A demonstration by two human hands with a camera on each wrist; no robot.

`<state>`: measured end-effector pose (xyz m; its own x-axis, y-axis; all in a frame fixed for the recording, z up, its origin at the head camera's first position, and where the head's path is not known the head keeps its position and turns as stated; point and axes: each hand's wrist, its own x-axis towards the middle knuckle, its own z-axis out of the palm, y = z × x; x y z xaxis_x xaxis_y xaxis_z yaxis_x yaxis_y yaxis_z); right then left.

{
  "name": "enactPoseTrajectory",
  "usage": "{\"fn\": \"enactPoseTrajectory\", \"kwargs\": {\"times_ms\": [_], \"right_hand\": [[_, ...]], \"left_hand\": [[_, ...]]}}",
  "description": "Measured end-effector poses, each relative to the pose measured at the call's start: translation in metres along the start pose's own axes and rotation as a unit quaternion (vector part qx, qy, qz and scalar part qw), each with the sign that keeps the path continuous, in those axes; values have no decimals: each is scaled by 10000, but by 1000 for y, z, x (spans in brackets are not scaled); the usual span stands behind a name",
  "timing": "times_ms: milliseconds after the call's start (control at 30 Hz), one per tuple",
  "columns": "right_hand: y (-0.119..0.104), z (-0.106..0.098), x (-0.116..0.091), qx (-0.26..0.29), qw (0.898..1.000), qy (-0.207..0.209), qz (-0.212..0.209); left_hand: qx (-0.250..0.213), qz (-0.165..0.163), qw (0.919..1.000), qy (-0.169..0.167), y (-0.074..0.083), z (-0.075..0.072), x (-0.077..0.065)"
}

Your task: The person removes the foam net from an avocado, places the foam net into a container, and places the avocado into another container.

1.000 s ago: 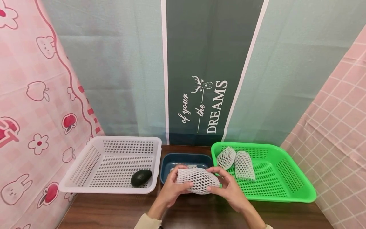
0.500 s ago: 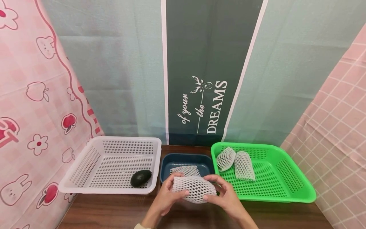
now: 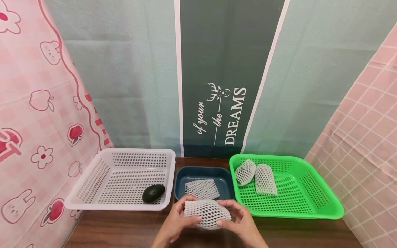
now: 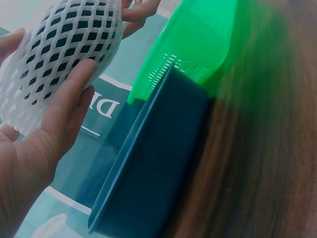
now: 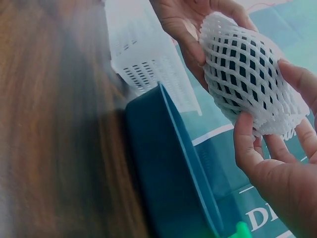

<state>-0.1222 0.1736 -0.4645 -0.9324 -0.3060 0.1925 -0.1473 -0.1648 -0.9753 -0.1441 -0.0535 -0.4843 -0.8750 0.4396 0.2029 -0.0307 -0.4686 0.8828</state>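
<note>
Both hands hold a white foam fruit net in front of the blue tub in the head view. Something dark green to black, avocado-like, shows through its mesh in the left wrist view. My left hand grips the left end, thumb on the near side and fingers behind. At the other end my right hand pinches the net between thumb and fingers. Both ends of the net are seen held in the right wrist view. A bare dark green avocado lies in the white basket.
Between the baskets stands a blue tub with a flat, unfilled foam net in it. On the right, a green basket holds two netted pieces at its left side. Behind hangs a printed curtain; the table is brown wood.
Both hands have come nearer the body and slightly left with the netted fruit, still gripping its two ends. The flat net in the blue tub is now more visible.
</note>
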Motion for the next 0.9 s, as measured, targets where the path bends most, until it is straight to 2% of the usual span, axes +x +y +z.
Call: {"fn": "enactPoseTrajectory", "kwargs": {"times_ms": [100,200,333,500,733,800,900], "right_hand": [[6,0,-3,139,9999,-34,12],[13,0,-7,221,9996,-3,198],[23,0,-11,196,9983,108,534],[34,1,-14,198,9968,193,749],[45,0,-21,293,9957,220,847],[49,-1,-23,343,9947,207,947],[57,-2,-27,392,9914,283,1218]], "left_hand": [[-24,-236,9997,79,-2,-2,-3],[-64,-478,9987,160,-6,-3,-7],[-26,-434,9990,125,-15,-7,-13],[-33,-348,9993,151,-24,-11,-20],[-218,-998,9939,411,-32,-13,-26],[-240,-1081,9929,431,-34,-14,-28],[-87,-1026,9937,448,-41,-16,-31]]}}
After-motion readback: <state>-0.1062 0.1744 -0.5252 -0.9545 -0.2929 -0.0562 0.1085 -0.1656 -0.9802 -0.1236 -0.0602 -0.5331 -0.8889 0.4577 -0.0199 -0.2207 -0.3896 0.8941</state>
